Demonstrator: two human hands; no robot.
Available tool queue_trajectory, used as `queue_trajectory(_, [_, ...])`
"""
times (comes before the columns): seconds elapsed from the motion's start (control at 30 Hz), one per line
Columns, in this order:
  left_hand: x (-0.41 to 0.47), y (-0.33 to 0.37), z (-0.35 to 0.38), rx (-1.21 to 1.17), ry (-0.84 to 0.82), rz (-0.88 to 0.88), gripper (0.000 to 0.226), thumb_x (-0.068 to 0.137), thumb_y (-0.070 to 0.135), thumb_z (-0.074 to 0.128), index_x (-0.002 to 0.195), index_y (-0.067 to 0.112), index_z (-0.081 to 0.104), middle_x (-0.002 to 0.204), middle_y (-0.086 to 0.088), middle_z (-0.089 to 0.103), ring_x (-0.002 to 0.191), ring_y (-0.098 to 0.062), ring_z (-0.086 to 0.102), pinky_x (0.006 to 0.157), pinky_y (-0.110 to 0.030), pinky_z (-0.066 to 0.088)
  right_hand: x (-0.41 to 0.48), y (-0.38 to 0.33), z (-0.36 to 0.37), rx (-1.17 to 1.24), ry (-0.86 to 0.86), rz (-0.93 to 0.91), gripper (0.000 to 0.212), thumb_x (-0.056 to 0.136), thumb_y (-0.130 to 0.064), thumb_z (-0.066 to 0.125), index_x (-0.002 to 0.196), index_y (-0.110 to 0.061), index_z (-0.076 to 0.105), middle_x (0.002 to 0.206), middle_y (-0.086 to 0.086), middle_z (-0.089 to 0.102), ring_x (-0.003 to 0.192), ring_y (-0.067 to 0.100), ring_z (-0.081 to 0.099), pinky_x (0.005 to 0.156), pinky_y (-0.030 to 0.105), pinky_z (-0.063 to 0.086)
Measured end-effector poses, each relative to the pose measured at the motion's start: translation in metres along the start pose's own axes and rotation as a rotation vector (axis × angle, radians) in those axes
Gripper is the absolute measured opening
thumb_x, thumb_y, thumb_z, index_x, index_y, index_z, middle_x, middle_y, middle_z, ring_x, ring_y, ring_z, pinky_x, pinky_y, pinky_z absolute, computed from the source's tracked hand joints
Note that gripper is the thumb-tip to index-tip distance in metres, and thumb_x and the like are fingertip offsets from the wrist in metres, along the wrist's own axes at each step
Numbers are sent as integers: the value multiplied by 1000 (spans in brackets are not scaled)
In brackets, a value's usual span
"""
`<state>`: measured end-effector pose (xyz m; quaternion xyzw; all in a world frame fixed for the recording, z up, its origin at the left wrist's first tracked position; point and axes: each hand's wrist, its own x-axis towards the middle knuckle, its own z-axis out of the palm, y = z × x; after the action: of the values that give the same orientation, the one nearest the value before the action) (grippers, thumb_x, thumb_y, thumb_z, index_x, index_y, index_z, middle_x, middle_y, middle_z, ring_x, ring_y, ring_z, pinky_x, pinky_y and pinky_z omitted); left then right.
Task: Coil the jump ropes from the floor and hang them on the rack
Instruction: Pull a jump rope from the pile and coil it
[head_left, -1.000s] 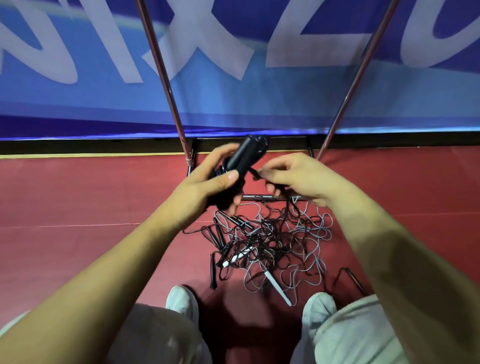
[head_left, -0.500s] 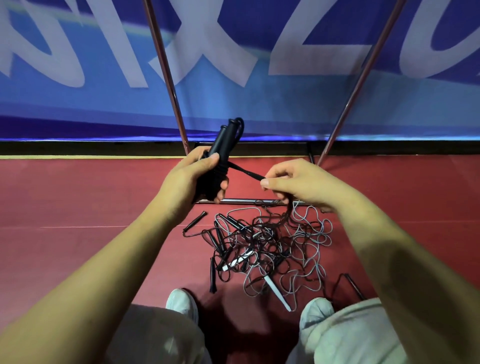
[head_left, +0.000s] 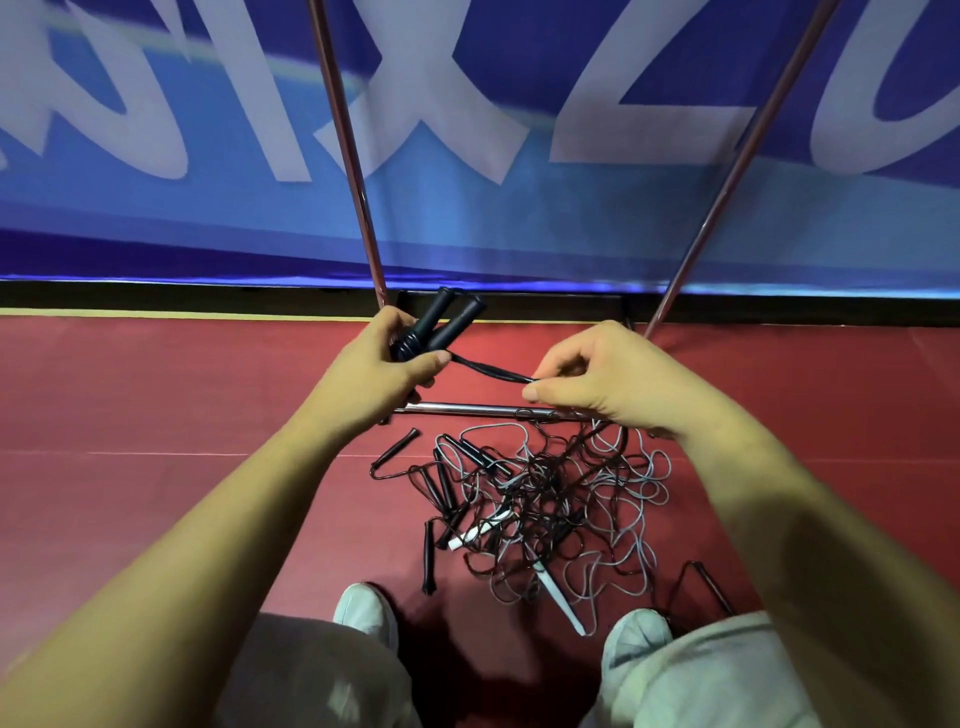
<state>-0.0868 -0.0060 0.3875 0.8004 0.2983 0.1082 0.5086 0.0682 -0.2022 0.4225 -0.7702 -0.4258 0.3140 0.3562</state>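
Black handles (head_left: 451, 321), two of them side by side, stick up out of our left hand (head_left: 374, 374). Its fingers and thumb curl round their lower ends, where turns of black cord are wound about them. From that grip a short stretch of the same cord (head_left: 488, 371) runs to our right hand (head_left: 597, 387), which pinches it between thumb and forefinger, the other fingers curled in behind. The stretch sags only slightly between the two hands. Below the right hand the cord seems to drop toward the pile, though we cannot follow it strand by strand.

We hold both hands above the red floor (head_left: 156, 415), over the rack's chrome base bar (head_left: 467, 409), which lies across the floor. Two slanting rack poles (head_left: 347, 145) rise from the base on either side, against a blue banner (head_left: 519, 228) with large pale lettering.

The other jump ropes (head_left: 550, 499) lie in a loose tangle on the floor between the base bar and our shoes (head_left: 363, 608). Black cords and grey ones cross over each other, with several black handles at the left edge and a white handle (head_left: 560, 597) pointing toward our right shoe. A lone black handle (head_left: 712, 584) lies apart from the tangle, near the right knee of our pale trousers (head_left: 322, 670).
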Motion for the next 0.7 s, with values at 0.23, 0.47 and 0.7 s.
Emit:
queue_trajectory(0.23, [-5,-10,17,481,-144,67,34,87,30,71,111,21,49,101,-6,68,85,-27,64,76,-35,51,-3,-7,11,4,-56,-27,23,81,-35,76,71,-14,75,57,6,61,54,13,41,54,28,31])
queue_trajectory(0.47, [-16,-5,36,614,-363,60,46,71,62,77,76,25,50,68,3,59,64,-15,56,58,-31,42,3,-4,16,-7,53,-59,18,83,-26,75,68,-16,74,50,-8,54,48,3,40,48,18,30])
queue_trajectory(0.7, [-28,10,30,123,-759,94,12,91,25,71,87,36,69,64,7,57,57,-12,53,60,-32,49,7,6,6,39,180,-70,21,70,-39,84,71,-19,77,71,8,71,63,12,52,59,32,42])
